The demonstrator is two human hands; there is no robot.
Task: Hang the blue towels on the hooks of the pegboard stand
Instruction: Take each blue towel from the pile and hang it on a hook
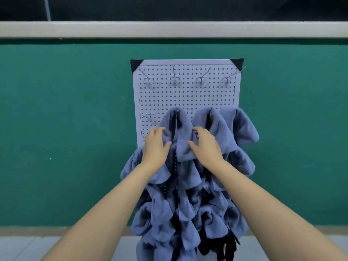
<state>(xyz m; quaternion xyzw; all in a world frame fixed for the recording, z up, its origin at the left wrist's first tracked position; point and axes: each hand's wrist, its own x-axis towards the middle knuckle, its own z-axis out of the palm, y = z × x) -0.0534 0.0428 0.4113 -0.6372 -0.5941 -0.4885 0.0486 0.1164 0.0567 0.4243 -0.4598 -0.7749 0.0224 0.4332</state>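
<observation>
Both hands rest on a blue towel [185, 140] hung mid-pegboard [186, 95]: left hand [156, 146] and right hand [206, 146], fingers loosely spread. Four top-edge hooks [175, 80] stand bare; towels fill the lower rows.

Both bare forearms stretched forward, left hand [156, 146] and right hand [206, 146] palms down — fingers seemingly loosely curled, not clenched.
</observation>
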